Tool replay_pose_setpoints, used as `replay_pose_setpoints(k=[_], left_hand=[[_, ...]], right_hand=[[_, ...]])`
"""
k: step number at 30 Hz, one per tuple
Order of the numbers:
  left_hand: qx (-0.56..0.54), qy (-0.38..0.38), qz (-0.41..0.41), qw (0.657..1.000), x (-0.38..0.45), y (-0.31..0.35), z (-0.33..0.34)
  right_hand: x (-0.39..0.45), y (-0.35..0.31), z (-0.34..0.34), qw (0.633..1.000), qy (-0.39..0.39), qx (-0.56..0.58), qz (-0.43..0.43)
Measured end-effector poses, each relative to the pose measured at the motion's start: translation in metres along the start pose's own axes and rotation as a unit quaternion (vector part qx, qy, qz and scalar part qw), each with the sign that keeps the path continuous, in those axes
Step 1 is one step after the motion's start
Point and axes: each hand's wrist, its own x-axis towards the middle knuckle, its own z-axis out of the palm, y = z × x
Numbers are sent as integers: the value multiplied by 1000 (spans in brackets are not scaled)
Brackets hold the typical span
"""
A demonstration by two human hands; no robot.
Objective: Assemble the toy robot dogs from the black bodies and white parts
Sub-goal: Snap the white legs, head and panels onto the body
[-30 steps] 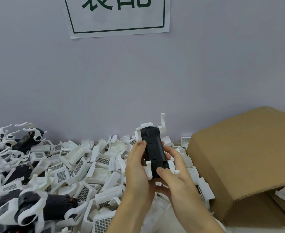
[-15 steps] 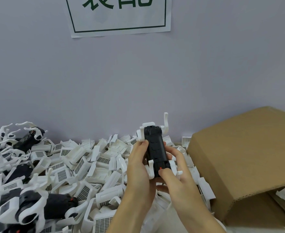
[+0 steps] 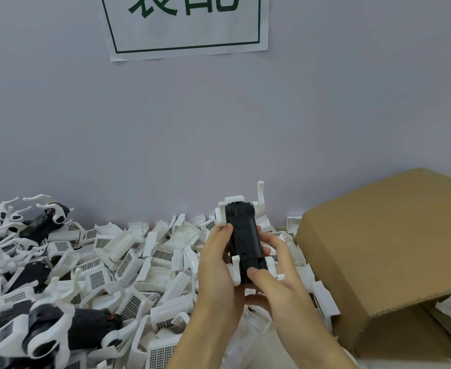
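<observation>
Toy dog body (image 3: 245,243), black, held upright above the heap, near the middle of the head view, with white legs (image 3: 260,201) clipped on at its far end and more white pieces at the near end. Left hand (image 3: 216,265) wrapped round the left flank, thumb laid against the black shell, fingers curled behind. Right hand (image 3: 275,270) gripping the right side, thumb pressed on the lower end of the body, fingers curled round the back (fingertips mostly hidden).

Below and to the left, a loose pile of white parts (image 3: 128,262) spread across the tabletop, many with gridded faces, lying at all angles and touching one another. Finished dogs (image 3: 59,326) in black and white at the lower left edge, lying on their sides among the pile; one more (image 3: 45,222) further back by the wall, legs in the air.

Cardboard box (image 3: 384,262) at the right, just beside the right hand, tipped with its open end toward the lower right corner, a few white pieces visible inside. Pale wall (image 3: 219,129) behind everything, with a paper sign (image 3: 187,25) in green lettering at the top, cut off by the frame.
</observation>
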Motion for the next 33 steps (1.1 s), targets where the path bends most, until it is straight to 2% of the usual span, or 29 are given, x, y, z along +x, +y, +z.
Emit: replay_pose_setpoints(k=[12,17,21,24,27,33], left_hand=[[30,-19,20,999,1,-2,-1],[-5,28,39,999,7,-3,0],[-65,65,40,995,14,0,-2],[-31,78,53,995,15,-2,-5],[36,77,66,994,15,-3,-7],[107,148,92,979,16,-6,-7]], right_hand=[[1,0,-1,999,22,-19,21],[0,-2,-5,999,47,-6,8],[-2,-6,-11,994,86,30,-56],[-5,-9,-11,979,131,-51,-150],[-7,-11,-8,955,124,-169,-209],[-8,-16,-3,922,68,-333,-183]])
